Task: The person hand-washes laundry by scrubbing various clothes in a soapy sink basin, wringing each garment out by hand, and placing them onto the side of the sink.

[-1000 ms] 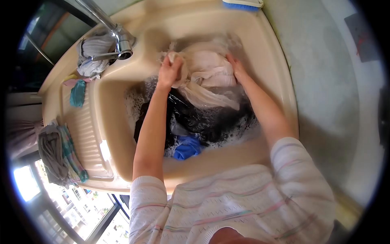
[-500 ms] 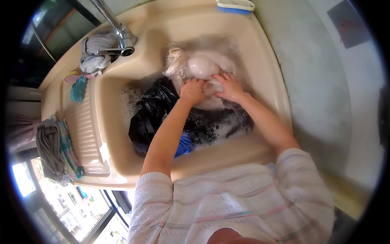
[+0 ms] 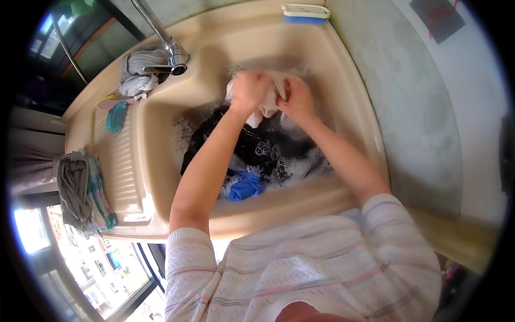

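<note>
Pale cloth [image 3: 268, 104], newly bunched between left hand [image 3: 251, 91] and right hand [image 3: 299, 100], both gripping it; black fabric [image 3: 248, 146] below the grip.

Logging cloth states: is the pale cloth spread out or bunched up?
Bunched up: the pale cloth shows gathered folds between the left hand and the right hand.

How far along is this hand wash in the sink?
Partway, it seems. Possibly done: the grey bundle by the tap and the grey cloth at the edge of the ribbed drainboard, both out of the water, though whether they are washed is unclear. In hand: the pale cloth, gripped by the left hand and right hand. Apparently left: the black cloth and blue cloth in suds.
</note>
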The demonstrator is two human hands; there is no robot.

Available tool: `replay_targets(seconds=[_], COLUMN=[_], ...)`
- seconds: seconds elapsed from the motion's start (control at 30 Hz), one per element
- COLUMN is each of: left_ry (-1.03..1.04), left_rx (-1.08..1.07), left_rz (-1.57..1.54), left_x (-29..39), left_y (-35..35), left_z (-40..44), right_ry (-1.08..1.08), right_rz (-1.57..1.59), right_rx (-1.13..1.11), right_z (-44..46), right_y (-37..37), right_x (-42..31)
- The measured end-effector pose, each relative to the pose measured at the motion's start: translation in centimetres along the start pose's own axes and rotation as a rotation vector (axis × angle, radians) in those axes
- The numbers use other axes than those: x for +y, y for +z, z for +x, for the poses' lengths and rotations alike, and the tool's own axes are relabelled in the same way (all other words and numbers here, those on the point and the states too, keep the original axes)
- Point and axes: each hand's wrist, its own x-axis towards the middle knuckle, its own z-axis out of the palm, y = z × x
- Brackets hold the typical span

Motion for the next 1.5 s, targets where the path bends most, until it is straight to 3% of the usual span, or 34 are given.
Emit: replay_targets(seconds=[0.03, 0.13, 0.2, 0.27, 0.3, 0.37, 0.47, 0.5, 0.53, 0.6, 0.63, 0.67, 0.73, 0.83, 0.93, 0.97, 1.07, 1.17, 1.27, 1.4, 1.47, 1.5], left_ry=[-0.077, 0.027, 0.000, 0.022, -0.047, 0.016, -0.024, -0.081, -0.140, -0.101, -0.054, -0.005, -0.116, -0.220, -0.355, -0.344, -0.306, -0.275, -0.289, -0.261, -0.202, -0.062], left_rx=[0.003, 0.010, -0.098, -0.250, -0.328, -0.344, -0.416, -0.465, -0.513, -0.577, -0.601, -0.619, -0.514, -0.445, -0.513, -0.494, -0.480, -0.532, -0.501, -0.367, -0.285, -0.157], left_rz=[-0.119, -0.187, -0.175, -0.267, -0.252, -0.165, -0.203, -0.249, -0.294, 0.042, 0.268, 0.494, 0.810, 0.642, 0.663, 0.690, 0.567, 0.503, 0.186, -0.193, -0.093, -0.147], left_x=[0.7, -0.3, 1.9, 1.6, 0.9, -0.3, -1.7, -2.0, -2.6, -4.5, -5.4, -6.4, -9.4, -10.8, -12.0, -11.8, -12.3, -9.0, -9.8, -1.1, 4.1, 5.0], left_y=[-0.6, -2.2, -5.4, -7.3, -7.6, -6.2, -4.9, -5.8, -6.6, -6.2, -5.4, -4.4, -0.4, 3.3, 6.3, 6.7, 6.2, 1.4, -3.4, -10.4, -14.5, -16.0], left_z=[0.1, 1.0, 0.2, 0.1, 0.2, -0.5, -0.8, -0.9, -1.1, -0.8, -0.7, -0.6, -1.7, -4.2, -4.0, -4.2, -4.7, -3.6, -1.0, 0.3, 0.6, 1.1], right_ry=[0.020, -0.048, 0.138, 0.083, 0.080, 0.057, 0.218, 0.180, 0.109, -0.049, 0.031, -0.014, -0.111, -0.040, 0.004, -0.050, 0.124, -0.017, -0.049, -0.105, -0.038, 0.015], right_rz=[-0.031, -0.036, -0.001, -0.044, 0.069, 0.295, 0.508, 0.455, 0.241, -0.183, -0.155, -0.273, -0.499, -0.456, -0.565, -0.592, -0.546, -0.409, -0.417, -0.402, -0.336, -0.299], right_rx=[0.024, 0.105, -0.181, -0.107, -0.134, -0.183, -0.480, -0.615, -0.609, -0.571, -0.641, -0.572, -0.435, -0.485, -0.502, -0.461, -0.625, -0.840, -0.973, -0.977, -0.813, -0.729], right_z=[-0.3, 0.6, 3.4, 6.2, 6.9, 8.1, 7.0, 7.0, 6.6, 6.2, 5.1, 3.8, 1.1, -1.8, -2.1, -2.3, -0.8, 1.2, 2.9, 6.4, 10.3, 10.6], right_y=[0.2, 0.3, -4.1, -8.8, -9.6, -10.6, -10.0, -10.2, -9.7, -8.8, -7.9, -6.9, -3.2, -0.5, 5.4, 4.9, 1.8, -2.3, -5.9, -9.4, -14.1, -18.4], right_x=[0.1, 2.4, 1.5, 0.1, 0.0, -0.6, -1.5, -0.3, 0.9, 2.1, 1.8, 2.1, 4.2, 6.0, 11.4, 9.9, 6.5, 6.4, 4.8, 1.3, -1.7, -7.0])
